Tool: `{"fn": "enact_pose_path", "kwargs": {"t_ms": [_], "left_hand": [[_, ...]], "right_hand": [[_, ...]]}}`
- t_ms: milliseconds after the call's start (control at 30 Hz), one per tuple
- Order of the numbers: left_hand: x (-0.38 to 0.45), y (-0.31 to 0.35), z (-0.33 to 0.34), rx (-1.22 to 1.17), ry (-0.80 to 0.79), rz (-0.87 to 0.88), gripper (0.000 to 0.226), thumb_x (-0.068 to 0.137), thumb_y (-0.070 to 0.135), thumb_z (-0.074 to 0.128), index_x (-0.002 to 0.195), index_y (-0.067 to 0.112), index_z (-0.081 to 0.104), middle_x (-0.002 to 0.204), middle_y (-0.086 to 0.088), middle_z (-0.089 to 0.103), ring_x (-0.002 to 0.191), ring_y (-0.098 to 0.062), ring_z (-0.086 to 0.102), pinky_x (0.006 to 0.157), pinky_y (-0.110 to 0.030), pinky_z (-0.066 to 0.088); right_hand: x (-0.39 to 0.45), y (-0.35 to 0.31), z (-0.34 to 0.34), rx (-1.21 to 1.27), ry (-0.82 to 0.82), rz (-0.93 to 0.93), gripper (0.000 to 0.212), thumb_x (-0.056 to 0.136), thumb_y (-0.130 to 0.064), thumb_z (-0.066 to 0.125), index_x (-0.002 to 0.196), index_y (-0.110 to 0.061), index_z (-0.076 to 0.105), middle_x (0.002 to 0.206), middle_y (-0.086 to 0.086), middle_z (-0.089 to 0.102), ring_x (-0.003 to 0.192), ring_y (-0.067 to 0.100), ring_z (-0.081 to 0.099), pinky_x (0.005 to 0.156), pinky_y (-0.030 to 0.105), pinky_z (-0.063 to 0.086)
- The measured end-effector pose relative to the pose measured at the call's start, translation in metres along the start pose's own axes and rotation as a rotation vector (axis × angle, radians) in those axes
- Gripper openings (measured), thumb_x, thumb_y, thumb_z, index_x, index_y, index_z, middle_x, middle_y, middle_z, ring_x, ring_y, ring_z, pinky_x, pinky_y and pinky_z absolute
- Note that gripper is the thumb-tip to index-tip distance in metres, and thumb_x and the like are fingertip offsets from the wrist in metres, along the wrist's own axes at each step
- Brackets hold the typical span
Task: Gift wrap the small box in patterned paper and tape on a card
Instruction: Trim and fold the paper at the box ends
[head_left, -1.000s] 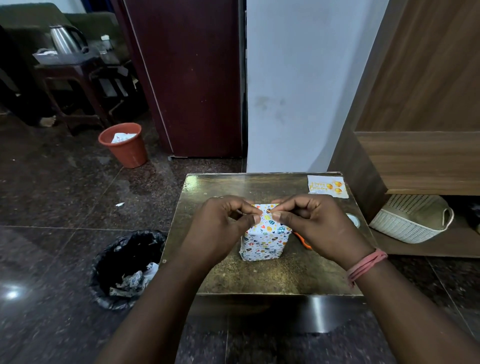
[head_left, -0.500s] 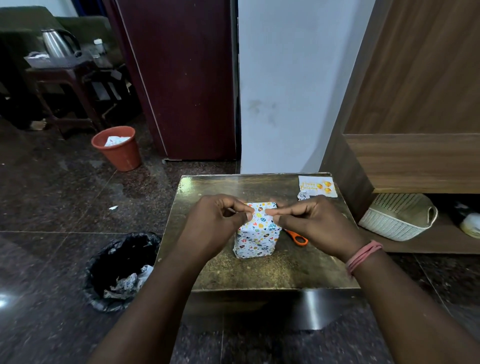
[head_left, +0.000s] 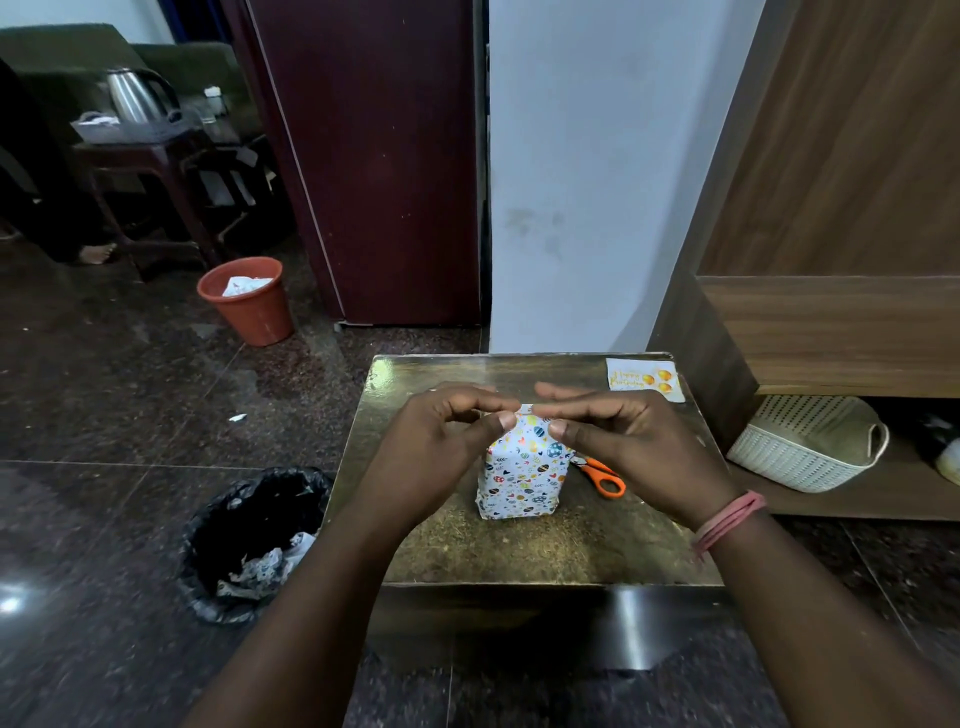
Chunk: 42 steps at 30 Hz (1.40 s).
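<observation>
Here, wrapped box upright mid-table, patterned paper on. Left hand and right hand curl over its top edge; whether fingertips pinch the paper, cannot tell. Orange-handled scissors just right of box, blades hidden behind right hand. Card at far right corner, reads "Happy Birthday". Black bin left of table; orange bucket beyond; white basket right.

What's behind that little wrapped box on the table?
Beside and behind the wrapped box, orange scissors poke out. The right hand hides their blades; the card lies in the far corner.
</observation>
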<state>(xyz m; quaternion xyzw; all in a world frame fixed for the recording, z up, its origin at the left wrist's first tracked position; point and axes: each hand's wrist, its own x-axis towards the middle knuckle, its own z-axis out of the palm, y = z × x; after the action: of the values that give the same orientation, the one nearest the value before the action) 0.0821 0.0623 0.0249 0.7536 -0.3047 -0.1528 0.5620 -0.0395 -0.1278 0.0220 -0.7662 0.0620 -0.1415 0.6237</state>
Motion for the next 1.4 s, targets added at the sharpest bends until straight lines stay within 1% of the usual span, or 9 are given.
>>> {"fn": "enact_pose_path", "kwargs": {"t_ms": [100, 233, 300, 433, 600, 800, 1000, 1167, 1400], "left_hand": [[0.001, 0.002, 0.000, 0.009, -0.010, 0.014, 0.018, 0.092, 0.032, 0.075, 0.109, 0.036, 0.079, 0.118, 0.016, 0.072, 0.110, 0.004, 0.065, 0.099, -0.027, 0.049], [0.003, 0.004, -0.002, -0.089, 0.050, -0.036, 0.021, 0.101, 0.026, 0.064, 0.117, 0.032, 0.076, 0.089, 0.023, 0.074, 0.084, 0.009, 0.065, 0.081, -0.024, 0.051], [0.008, -0.003, -0.010, -0.095, 0.161, -0.108, 0.023, 0.105, 0.023, 0.058, 0.113, 0.035, 0.076, 0.101, 0.017, 0.077, 0.090, 0.000, 0.067, 0.083, -0.032, 0.057], [0.017, -0.033, -0.026, 0.228, 0.239, -0.306, 0.028, 0.099, 0.008, 0.059, 0.117, 0.025, 0.072, 0.116, -0.002, 0.074, 0.083, -0.012, 0.065, 0.070, -0.027, 0.053], [0.013, -0.054, -0.023, 0.557, 0.137, -0.457, 0.038, 0.090, 0.013, 0.068, 0.126, 0.024, 0.066, 0.122, -0.009, 0.069, 0.107, -0.028, 0.065, 0.090, -0.033, 0.055], [0.016, -0.042, -0.004, 0.403, 0.097, -0.383, 0.032, 0.095, 0.010, 0.066, 0.126, 0.018, 0.066, 0.120, -0.003, 0.066, 0.095, -0.018, 0.063, 0.067, -0.020, 0.048], [0.016, -0.036, 0.003, 0.301, 0.102, -0.371, 0.035, 0.098, 0.003, 0.063, 0.131, 0.014, 0.065, 0.137, -0.008, 0.062, 0.113, -0.016, 0.060, 0.059, -0.016, 0.040], [0.017, -0.034, 0.005, 0.263, 0.088, -0.370, 0.036, 0.097, 0.002, 0.064, 0.132, 0.012, 0.065, 0.135, -0.008, 0.063, 0.093, -0.006, 0.060, 0.046, -0.003, 0.037], [0.018, -0.032, 0.007, 0.256, 0.112, -0.335, 0.027, 0.097, 0.012, 0.068, 0.123, 0.018, 0.069, 0.123, 0.002, 0.066, 0.114, -0.014, 0.061, 0.074, -0.020, 0.043]], "right_hand": [[0.002, -0.001, 0.004, 0.062, 0.049, -0.014, 0.029, 0.088, -0.002, 0.073, 0.112, -0.018, 0.077, 0.123, -0.002, 0.073, 0.120, 0.009, 0.065, 0.106, 0.036, 0.051], [0.004, -0.003, 0.002, 0.109, 0.113, -0.002, 0.033, 0.090, -0.003, 0.070, 0.120, -0.018, 0.073, 0.117, -0.001, 0.075, 0.113, 0.010, 0.068, 0.095, 0.031, 0.057], [0.005, -0.002, 0.001, 0.098, 0.132, -0.031, 0.033, 0.091, -0.002, 0.068, 0.122, -0.016, 0.071, 0.119, -0.004, 0.074, 0.116, 0.009, 0.067, 0.093, 0.025, 0.054], [0.008, -0.002, 0.003, 0.059, 0.209, -0.056, 0.028, 0.093, -0.003, 0.067, 0.118, -0.013, 0.073, 0.114, -0.003, 0.076, 0.110, 0.008, 0.068, 0.091, 0.019, 0.052], [0.014, 0.000, 0.003, 0.017, 0.341, -0.027, 0.016, 0.096, -0.012, 0.067, 0.108, -0.018, 0.077, 0.105, -0.006, 0.077, 0.105, 0.007, 0.069, 0.089, 0.019, 0.052], [0.015, 0.032, -0.051, -0.422, 0.533, 0.297, 0.016, 0.092, -0.008, 0.066, 0.085, -0.020, 0.074, 0.090, 0.004, 0.076, 0.084, 0.020, 0.069, 0.082, 0.032, 0.054], [0.005, 0.048, -0.071, -0.704, 0.477, 0.535, 0.020, 0.085, -0.003, 0.064, 0.083, -0.019, 0.075, 0.091, 0.004, 0.073, 0.090, 0.025, 0.066, 0.085, 0.029, 0.050], [0.000, 0.045, -0.086, -0.847, 0.395, 0.671, 0.009, 0.080, -0.013, 0.079, 0.081, -0.016, 0.071, 0.093, 0.009, 0.073, 0.090, 0.030, 0.067, 0.080, 0.031, 0.051], [0.000, 0.052, -0.071, -0.941, 0.325, 0.753, 0.014, 0.089, -0.012, 0.067, 0.095, -0.001, 0.074, 0.096, 0.019, 0.071, 0.092, 0.034, 0.068, 0.073, 0.029, 0.046]]}}
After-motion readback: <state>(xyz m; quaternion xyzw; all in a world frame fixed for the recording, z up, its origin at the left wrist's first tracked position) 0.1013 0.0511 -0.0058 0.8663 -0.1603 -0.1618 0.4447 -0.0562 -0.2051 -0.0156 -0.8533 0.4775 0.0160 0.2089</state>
